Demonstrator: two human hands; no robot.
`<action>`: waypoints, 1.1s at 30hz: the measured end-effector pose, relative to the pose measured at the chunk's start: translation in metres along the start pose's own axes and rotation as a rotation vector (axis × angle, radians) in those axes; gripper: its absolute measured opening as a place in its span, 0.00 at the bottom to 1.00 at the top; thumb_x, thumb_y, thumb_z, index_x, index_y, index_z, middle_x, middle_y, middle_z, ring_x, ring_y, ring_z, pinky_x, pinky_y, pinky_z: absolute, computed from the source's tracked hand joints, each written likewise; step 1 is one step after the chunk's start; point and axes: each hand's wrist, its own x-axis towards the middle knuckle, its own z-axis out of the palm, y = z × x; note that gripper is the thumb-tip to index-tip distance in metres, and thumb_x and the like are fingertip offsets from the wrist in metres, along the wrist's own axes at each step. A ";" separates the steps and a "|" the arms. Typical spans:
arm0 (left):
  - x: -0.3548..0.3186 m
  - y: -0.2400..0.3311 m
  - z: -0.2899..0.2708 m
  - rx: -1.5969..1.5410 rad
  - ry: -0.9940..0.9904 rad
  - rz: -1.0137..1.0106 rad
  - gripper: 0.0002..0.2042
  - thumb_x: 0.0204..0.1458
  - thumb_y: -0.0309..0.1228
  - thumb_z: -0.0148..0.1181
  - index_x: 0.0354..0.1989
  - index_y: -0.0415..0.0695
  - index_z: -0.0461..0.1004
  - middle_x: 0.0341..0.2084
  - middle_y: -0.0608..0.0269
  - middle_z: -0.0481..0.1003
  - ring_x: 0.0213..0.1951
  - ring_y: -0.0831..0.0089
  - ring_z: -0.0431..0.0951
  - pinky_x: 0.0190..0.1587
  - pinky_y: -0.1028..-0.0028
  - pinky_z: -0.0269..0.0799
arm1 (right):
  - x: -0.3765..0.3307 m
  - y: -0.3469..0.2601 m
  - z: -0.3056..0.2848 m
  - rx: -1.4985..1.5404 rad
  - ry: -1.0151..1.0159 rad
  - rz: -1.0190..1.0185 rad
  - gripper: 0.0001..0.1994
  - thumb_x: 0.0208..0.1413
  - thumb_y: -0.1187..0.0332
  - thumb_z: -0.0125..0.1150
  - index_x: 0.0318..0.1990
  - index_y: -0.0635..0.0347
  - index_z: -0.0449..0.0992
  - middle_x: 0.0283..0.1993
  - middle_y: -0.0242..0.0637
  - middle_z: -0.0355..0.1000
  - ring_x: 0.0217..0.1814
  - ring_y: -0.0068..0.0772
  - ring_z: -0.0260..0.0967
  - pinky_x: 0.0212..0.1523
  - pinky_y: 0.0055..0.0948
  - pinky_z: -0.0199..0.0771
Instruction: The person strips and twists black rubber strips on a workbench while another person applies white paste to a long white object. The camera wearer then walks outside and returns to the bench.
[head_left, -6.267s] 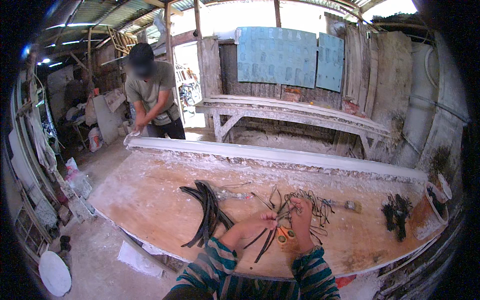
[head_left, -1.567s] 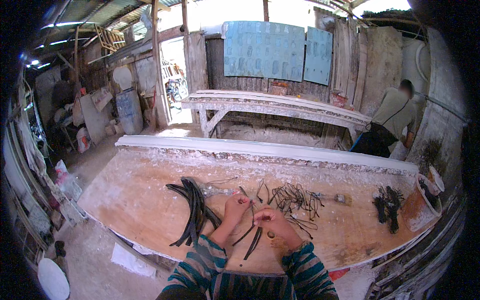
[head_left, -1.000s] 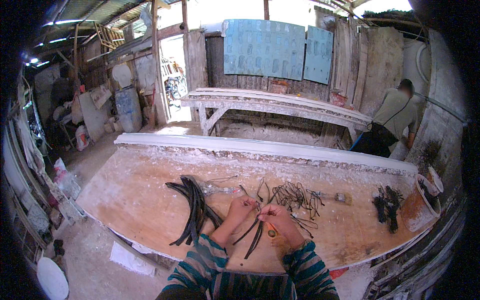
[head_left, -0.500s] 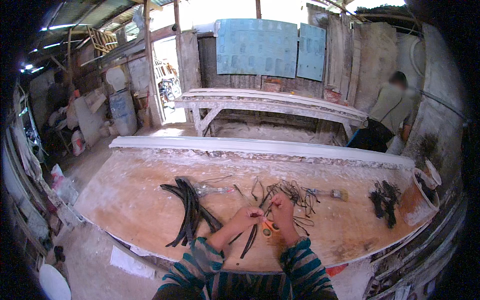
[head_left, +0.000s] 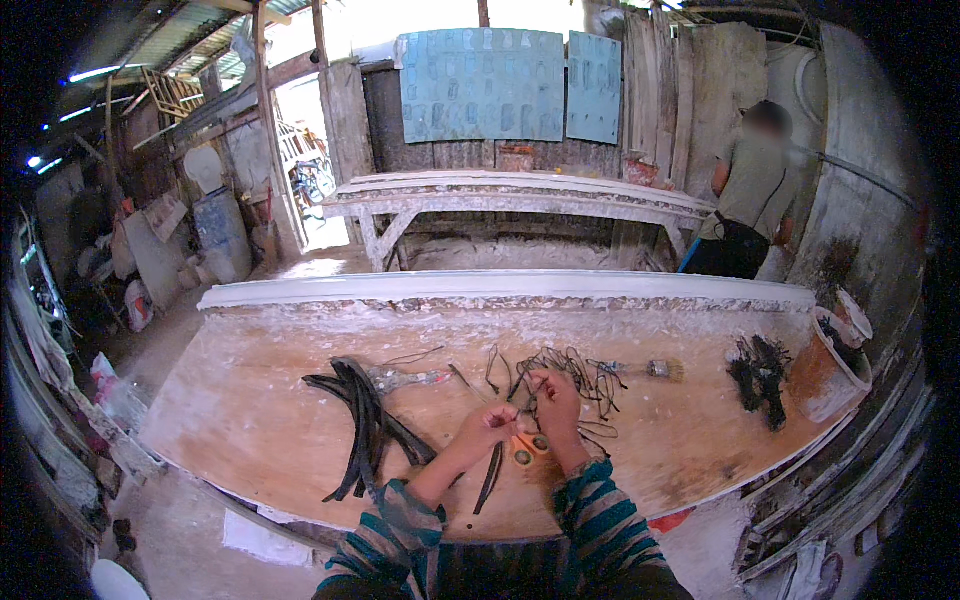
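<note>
Compared with half a second ago: right hand [head_left: 556, 402] and left hand [head_left: 488, 424] remain close together, and orange-handled scissors [head_left: 528, 445] now show more fully just below them. The co-worker [head_left: 757, 190], bent over in the earlier frame, stands straighter at far right; 6.3 s ago this side had nobody, with a person at far left.

Grip, both hands: thumb and fingers drawn to a fine pinch on a thin dark cord [head_left: 529, 397] running between them. Cord lies above the scissors, beside the tangled loops [head_left: 588, 380]; its ends are too small to make out.

Edges and room: bare wood of the bench [head_left: 230, 410] runs from the black strips [head_left: 362, 430] to the left edge, and from the scissors rightward to the bucket [head_left: 812, 382], near the right edge. A long white moulding [head_left: 500, 289] borders the far edge.

Count: scissors, 1; brush [head_left: 662, 370], 1; bucket, 1; short strip [head_left: 487, 482] below the hands, 1 plainly seen. Strips and loops overlap; not countable.
</note>
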 end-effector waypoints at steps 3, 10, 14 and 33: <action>0.002 0.017 -0.004 0.145 0.208 -0.103 0.05 0.48 0.27 0.57 0.23 0.42 0.69 0.18 0.76 0.65 0.23 0.87 0.62 0.27 0.84 0.58 | 0.001 -0.005 -0.005 0.013 0.008 0.012 0.06 0.46 0.74 0.59 0.33 0.58 0.76 0.31 0.33 0.63 0.31 0.27 0.62 0.30 0.22 0.64; 0.010 0.000 -0.042 0.326 0.617 0.051 0.04 0.43 0.25 0.58 0.20 0.42 0.70 0.18 0.72 0.68 0.22 0.85 0.64 0.26 0.82 0.60 | -0.008 -0.015 -0.001 0.244 -0.307 -0.007 0.05 0.45 0.73 0.61 0.32 0.60 0.76 0.37 0.33 0.62 0.37 0.25 0.61 0.36 0.22 0.64; 0.021 -0.020 -0.056 0.372 0.759 0.081 0.04 0.41 0.26 0.59 0.20 0.40 0.70 0.17 0.69 0.69 0.21 0.81 0.66 0.26 0.80 0.62 | -0.021 -0.033 -0.001 0.393 -0.657 0.011 0.05 0.47 0.73 0.60 0.32 0.61 0.76 0.41 0.33 0.63 0.41 0.25 0.61 0.42 0.23 0.62; 0.017 -0.017 -0.044 0.171 0.297 0.004 0.03 0.46 0.24 0.56 0.29 0.39 0.73 0.23 0.68 0.73 0.28 0.81 0.69 0.32 0.79 0.65 | -0.016 -0.034 -0.003 0.576 -0.411 0.276 0.02 0.47 0.75 0.59 0.28 0.61 0.72 0.23 0.27 0.68 0.27 0.15 0.61 0.29 0.15 0.61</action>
